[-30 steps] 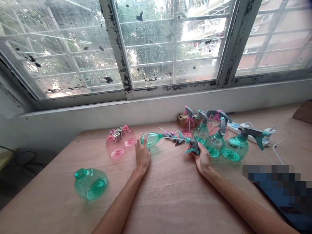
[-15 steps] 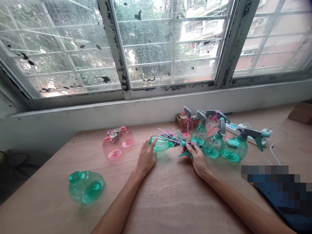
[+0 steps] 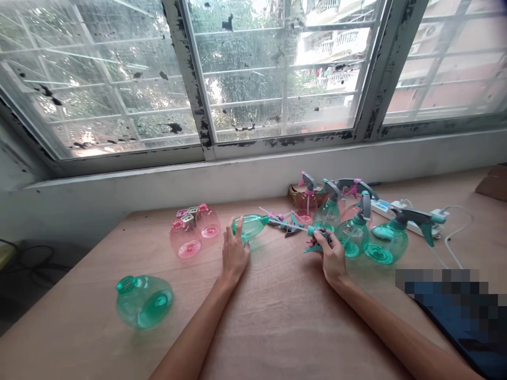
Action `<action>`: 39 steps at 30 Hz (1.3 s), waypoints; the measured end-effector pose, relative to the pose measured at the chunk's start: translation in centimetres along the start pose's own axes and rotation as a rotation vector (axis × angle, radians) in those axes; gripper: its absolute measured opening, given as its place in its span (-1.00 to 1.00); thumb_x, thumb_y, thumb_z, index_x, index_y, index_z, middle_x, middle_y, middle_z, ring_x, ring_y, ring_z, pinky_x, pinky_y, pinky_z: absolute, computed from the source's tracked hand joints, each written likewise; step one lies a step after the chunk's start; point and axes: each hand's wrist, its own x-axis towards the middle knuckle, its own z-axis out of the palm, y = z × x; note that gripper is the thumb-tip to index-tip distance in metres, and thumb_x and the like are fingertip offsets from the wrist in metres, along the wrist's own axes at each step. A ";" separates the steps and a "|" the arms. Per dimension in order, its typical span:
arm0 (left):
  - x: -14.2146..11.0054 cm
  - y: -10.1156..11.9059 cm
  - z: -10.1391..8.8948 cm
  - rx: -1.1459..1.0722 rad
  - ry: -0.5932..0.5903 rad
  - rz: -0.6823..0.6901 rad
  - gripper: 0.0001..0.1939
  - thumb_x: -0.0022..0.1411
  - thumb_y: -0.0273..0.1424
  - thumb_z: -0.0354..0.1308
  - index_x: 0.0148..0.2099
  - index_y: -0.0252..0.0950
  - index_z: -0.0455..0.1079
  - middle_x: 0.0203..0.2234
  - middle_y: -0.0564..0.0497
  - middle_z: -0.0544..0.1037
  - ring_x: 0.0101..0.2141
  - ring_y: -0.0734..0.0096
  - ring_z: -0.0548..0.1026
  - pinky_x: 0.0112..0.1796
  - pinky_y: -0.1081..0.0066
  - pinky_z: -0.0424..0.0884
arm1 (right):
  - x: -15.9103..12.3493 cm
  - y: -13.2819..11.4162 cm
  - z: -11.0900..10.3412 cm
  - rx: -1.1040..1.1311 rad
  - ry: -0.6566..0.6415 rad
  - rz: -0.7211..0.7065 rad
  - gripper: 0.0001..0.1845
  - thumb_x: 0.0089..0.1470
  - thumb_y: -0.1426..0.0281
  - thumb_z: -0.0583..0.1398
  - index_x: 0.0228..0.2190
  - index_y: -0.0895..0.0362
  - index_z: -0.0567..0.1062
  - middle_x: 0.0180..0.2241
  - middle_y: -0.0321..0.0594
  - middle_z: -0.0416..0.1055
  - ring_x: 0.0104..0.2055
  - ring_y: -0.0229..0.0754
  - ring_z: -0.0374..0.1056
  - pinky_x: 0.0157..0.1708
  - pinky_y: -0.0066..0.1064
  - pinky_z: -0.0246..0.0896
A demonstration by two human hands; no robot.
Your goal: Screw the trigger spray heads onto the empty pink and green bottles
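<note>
My left hand (image 3: 235, 252) is wrapped round the base of a green bottle (image 3: 253, 227), which lies tilted on its side with its neck to the right. In my right hand (image 3: 331, 254) is a grey and green spray head (image 3: 316, 232). Its thin white tube (image 3: 288, 224) points left, the tip at or near the bottle's mouth; I cannot tell whether it is inside. Behind the tube, loose spray heads (image 3: 291, 226) with pink and green parts lie on the table. Just past my right hand stands a green spray bottle (image 3: 352, 237) with its head on.
Several assembled green and pink spray bottles (image 3: 386, 243) stand at right, before a small cardboard box (image 3: 293, 194) and a white power strip (image 3: 380, 209). Pink bottles (image 3: 186, 244) without heads stand at left, a green bottle (image 3: 144, 303) nearer. A dark, partly blurred device (image 3: 455, 327) lies front right.
My right hand has drawn the spray head to the right, away from the bottle, so more of the tube shows. My left hand has shifted slightly left with the bottle.
</note>
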 end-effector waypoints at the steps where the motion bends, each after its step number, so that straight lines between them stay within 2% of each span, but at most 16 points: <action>1: 0.0 0.0 0.0 -0.001 -0.015 0.029 -0.13 0.13 -0.65 0.12 0.41 -0.07 -0.06 0.33 -0.14 0.11 0.21 -0.08 0.25 0.05 0.00 0.43 | -0.2 0.0 0.1 -0.034 -0.041 -0.008 -0.73 0.08 0.17 0.33 -0.30 0.07 0.46 -0.48 -0.35 0.40 -0.43 -0.19 0.33 -0.36 -0.38 0.28; 5: -0.2 0.1 0.0 -0.041 -0.089 0.153 -0.15 0.16 -0.63 0.13 0.42 -0.09 -0.05 0.34 -0.16 0.09 0.21 -0.06 0.25 0.13 0.00 0.33 | -0.8 -0.1 0.4 -0.091 -0.196 0.003 -0.74 0.14 0.14 0.28 -0.29 0.07 0.45 -0.49 -0.33 0.43 -0.40 -0.16 0.34 -0.31 -0.35 0.29; 8: -0.3 0.5 -0.1 -0.100 -0.146 0.257 -0.22 0.26 -0.41 0.19 0.42 -0.08 -0.06 0.35 -0.16 0.08 0.23 -0.06 0.22 0.18 -0.02 0.25 | -1.0 -0.1 0.7 -0.092 -0.298 0.064 -0.70 0.14 0.09 0.26 -0.32 0.06 0.43 -0.47 -0.30 0.48 -0.38 -0.13 0.40 -0.26 -0.32 0.33; 10: -0.4 1.0 -0.3 -0.156 -0.181 0.283 -0.31 0.31 -0.23 0.16 0.40 -0.04 -0.02 0.35 -0.13 0.09 0.25 -0.03 0.21 0.18 0.00 0.25 | -1.0 0.0 0.8 -0.096 -0.362 0.105 -0.68 0.14 0.07 0.26 -0.32 0.06 0.41 -0.45 -0.28 0.52 -0.35 -0.11 0.45 -0.23 -0.31 0.34; 12: -0.5 1.3 -0.3 -0.246 -0.193 0.250 -0.43 0.36 -0.17 0.07 0.35 -0.01 0.07 0.33 -0.09 0.13 0.25 0.05 0.23 0.15 0.08 0.29 | -0.9 0.0 0.8 -0.107 -0.403 0.141 -0.68 0.14 0.06 0.26 -0.30 0.05 0.40 -0.42 -0.26 0.55 -0.32 -0.11 0.49 -0.21 -0.31 0.35; 14: -0.4 1.3 -0.1 -0.369 -0.171 0.170 -0.48 0.36 -0.15 0.09 0.30 -0.04 0.13 0.27 -0.09 0.21 0.20 0.12 0.30 0.08 0.17 0.37 | -0.9 0.1 0.7 -0.111 -0.418 0.171 -0.67 0.14 0.06 0.26 -0.29 0.04 0.39 -0.40 -0.24 0.58 -0.29 -0.10 0.51 -0.23 -0.31 0.36; 17: -0.1 0.8 0.5 -0.592 -0.166 -0.032 -0.28 0.21 -0.10 0.26 0.30 -0.16 0.08 0.19 -0.18 0.30 0.07 0.12 0.43 -0.08 0.23 0.46 | -0.8 0.1 0.6 -0.068 -0.431 0.196 -0.67 0.15 0.06 0.25 -0.31 0.03 0.35 -0.39 -0.23 0.59 -0.32 -0.07 0.53 -0.26 -0.28 0.39; 19: 0.2 0.4 0.8 -0.730 -0.259 -0.122 -0.26 0.19 -0.09 0.28 0.29 -0.23 0.11 0.13 -0.22 0.36 0.00 0.11 0.47 -0.10 0.22 0.46 | -0.8 0.2 0.6 -0.034 -0.451 0.209 -0.67 0.15 0.06 0.25 -0.32 0.02 0.33 -0.39 -0.25 0.60 -0.35 -0.07 0.54 -0.29 -0.26 0.40; 21: 0.4 0.2 1.0 -0.806 -0.363 -0.117 -0.38 0.21 -0.10 0.26 0.21 -0.27 0.25 0.06 -0.19 0.45 -0.01 0.10 0.48 -0.04 0.19 0.43 | -0.8 0.1 0.6 -0.022 -0.456 0.216 -0.67 0.14 0.07 0.26 -0.32 0.02 0.32 -0.39 -0.27 0.59 -0.38 -0.10 0.53 -0.32 -0.28 0.40; 23: 0.6 0.2 1.1 -0.828 -0.414 -0.074 -0.45 0.19 -0.13 0.28 0.15 -0.27 0.34 0.01 -0.16 0.51 0.01 0.09 0.47 0.01 0.18 0.39 | -0.8 0.0 0.6 -0.031 -0.437 0.206 -0.66 0.11 0.08 0.29 -0.28 0.02 0.34 -0.43 -0.31 0.57 -0.41 -0.13 0.51 -0.33 -0.30 0.39; 27: 0.6 0.4 1.1 -0.854 -0.422 -0.073 -0.36 0.14 -0.19 0.33 0.21 -0.24 0.27 -0.03 -0.12 0.54 -0.08 0.14 0.53 -0.07 0.22 0.44 | -0.9 -0.5 0.8 -0.133 -0.396 0.172 -0.47 -0.04 0.13 0.41 -0.09 0.05 0.40 -0.53 -0.38 0.51 -0.44 -0.14 0.48 -0.31 -0.31 0.39; 31: 0.3 0.6 0.7 -0.895 -0.451 -0.090 -0.31 0.11 -0.19 0.35 0.23 -0.24 0.24 -0.07 -0.10 0.54 -0.17 0.22 0.56 -0.15 0.27 0.46 | -1.1 -0.9 1.0 -0.181 -0.360 0.168 -0.53 -0.09 0.10 0.42 -0.21 0.11 0.50 -0.52 -0.33 0.51 -0.44 -0.12 0.48 -0.32 -0.26 0.43; 33: 0.1 0.8 0.5 -0.956 -0.460 -0.135 -0.25 0.12 -0.15 0.35 0.27 -0.26 0.17 0.01 -0.17 0.50 -0.11 0.18 0.55 -0.11 0.25 0.45 | -1.3 -1.0 1.1 -0.201 -0.361 0.151 -0.57 -0.10 0.11 0.42 -0.27 0.11 0.51 -0.53 -0.32 0.51 -0.46 -0.11 0.47 -0.34 -0.24 0.45; 36: -0.2 1.3 0.2 -1.031 -0.365 -0.237 -0.13 0.12 -0.12 0.34 0.34 -0.23 0.02 0.24 -0.26 0.30 0.11 0.10 0.42 0.05 0.20 0.38 | -1.5 -1.1 1.2 -0.251 -0.403 0.090 -0.60 -0.09 0.12 0.42 -0.30 0.09 0.51 -0.55 -0.33 0.50 -0.48 -0.12 0.47 -0.38 -0.25 0.47; 37: -0.2 1.5 0.1 -1.043 -0.339 -0.251 -0.11 0.11 -0.12 0.34 0.35 -0.22 0.01 0.27 -0.26 0.25 0.16 0.08 0.37 0.08 0.19 0.36 | -1.5 -1.1 1.2 -0.260 -0.410 0.072 -0.61 -0.09 0.12 0.42 -0.31 0.09 0.51 -0.55 -0.34 0.50 -0.49 -0.13 0.46 -0.40 -0.25 0.47; 39: -0.2 1.7 -0.1 -1.034 -0.354 -0.223 -0.15 0.08 -0.13 0.37 0.31 -0.26 0.12 0.23 -0.26 0.32 0.17 0.03 0.36 0.11 0.17 0.33 | -1.4 -1.1 1.1 -0.261 -0.400 0.069 -0.62 -0.09 0.12 0.42 -0.32 0.09 0.51 -0.58 -0.34 0.50 -0.52 -0.14 0.45 -0.41 -0.27 0.45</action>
